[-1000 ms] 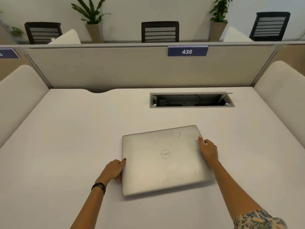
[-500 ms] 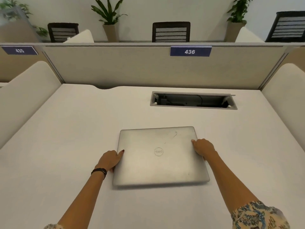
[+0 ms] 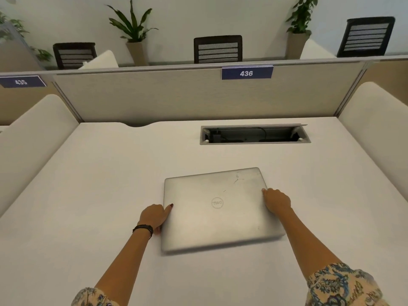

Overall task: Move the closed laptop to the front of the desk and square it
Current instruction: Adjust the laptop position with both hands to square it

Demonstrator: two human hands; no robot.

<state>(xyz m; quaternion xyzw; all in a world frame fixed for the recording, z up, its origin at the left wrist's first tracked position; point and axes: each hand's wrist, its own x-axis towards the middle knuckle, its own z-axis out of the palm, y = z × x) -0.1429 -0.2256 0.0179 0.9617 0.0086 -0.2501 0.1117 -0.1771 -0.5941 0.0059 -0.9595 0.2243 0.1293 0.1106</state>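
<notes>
Head view. Closed silver laptop (image 3: 218, 208) flat on the white desk (image 3: 88, 195), about mid-depth and a little right of centre, round logo facing up. Compared with half a second ago: rotated again, right side now further back than the left, near edge running up to the right rather than roughly level across the frame. Left hand (image 3: 154, 216) still pressed to the left edge, thumb with a dark nail lying on the lid; right hand (image 3: 277, 202) still against the right edge, fingertips on the lid near the far right corner. Both hands well apart, one on each side, clamped on the laptop.

Fingers below the lid edges hidden, so no telling how far under they reach. Near edge of the laptop slightly blurred. Contents of the cable tray hard to make out beyond dark cords. Patterned sleeves cut off at the bottom of the frame.

Black band on the left wrist (image 3: 143, 229). Open cable tray (image 3: 255, 134) set into the desk behind the laptop, apart from it. Divider panel (image 3: 176, 98) beyond, carrying a blue sign (image 3: 246, 73) reading 436. Chairs and potted plants past the divider.
</notes>
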